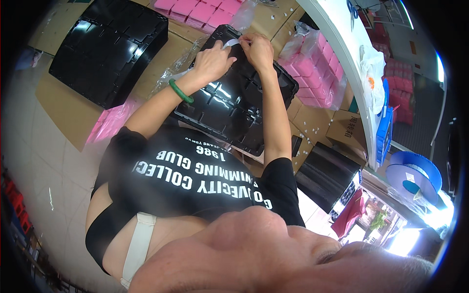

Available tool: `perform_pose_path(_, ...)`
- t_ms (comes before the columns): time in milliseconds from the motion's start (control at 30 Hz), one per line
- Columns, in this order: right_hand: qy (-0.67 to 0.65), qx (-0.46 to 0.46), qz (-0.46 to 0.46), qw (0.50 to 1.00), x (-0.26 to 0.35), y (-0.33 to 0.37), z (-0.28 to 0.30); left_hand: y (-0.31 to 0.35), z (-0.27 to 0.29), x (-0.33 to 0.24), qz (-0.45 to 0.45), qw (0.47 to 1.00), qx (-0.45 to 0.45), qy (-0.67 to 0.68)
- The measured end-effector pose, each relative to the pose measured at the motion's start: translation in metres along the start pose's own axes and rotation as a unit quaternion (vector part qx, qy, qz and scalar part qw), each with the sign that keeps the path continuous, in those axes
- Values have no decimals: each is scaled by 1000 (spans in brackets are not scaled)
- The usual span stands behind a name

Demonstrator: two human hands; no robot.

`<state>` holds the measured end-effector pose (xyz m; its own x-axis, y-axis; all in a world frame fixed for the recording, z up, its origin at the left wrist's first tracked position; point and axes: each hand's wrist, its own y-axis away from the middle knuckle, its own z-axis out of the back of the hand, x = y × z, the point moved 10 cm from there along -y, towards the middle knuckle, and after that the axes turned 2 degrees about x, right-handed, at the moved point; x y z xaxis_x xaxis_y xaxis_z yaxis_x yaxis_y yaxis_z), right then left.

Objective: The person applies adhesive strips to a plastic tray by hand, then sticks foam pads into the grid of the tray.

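A shiny black plastic tray (217,105) with a ribbed surface lies in front of me. My right hand (258,51) is at its far end, thumb and fingers pinched on one end of a curved white strip (231,43). My left hand (213,63) rests over the tray to the left, its thumb spread away from bent fingers. Its fingertips are beside the strip's other end. A green bangle (180,91) circles my left wrist. What lies beneath both palms is hidden.
Stacked black trays (110,49) stand on cardboard at the left. Wrapped pink blocks (312,68) sit to the right, with more pink pieces (200,10) at the back. A white table edge (337,41) curves along the right, near a blue reel (414,177) and a black ribbed box (325,176).
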<state>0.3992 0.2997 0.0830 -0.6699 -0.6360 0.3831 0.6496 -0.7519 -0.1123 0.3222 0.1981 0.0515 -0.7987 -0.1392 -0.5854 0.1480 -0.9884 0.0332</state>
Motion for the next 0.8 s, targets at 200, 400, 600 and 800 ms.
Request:
perform_pose_path(200,-36,-35,21,999,24,28,36,31,30,-16,-40,988,-90,120)
perform_pose_path(400,-229,86,-37,969,56,160,94,84,65,-17,-65,923,-113,363)
perform_pose_path(600,-572,60,-188,796,50,239,83,139,87,-92,-307,891,-150,299)
perform_pose_path(800,-665,-8,-293,687,26,277,48,152,49,-123,-338,889,-104,292)
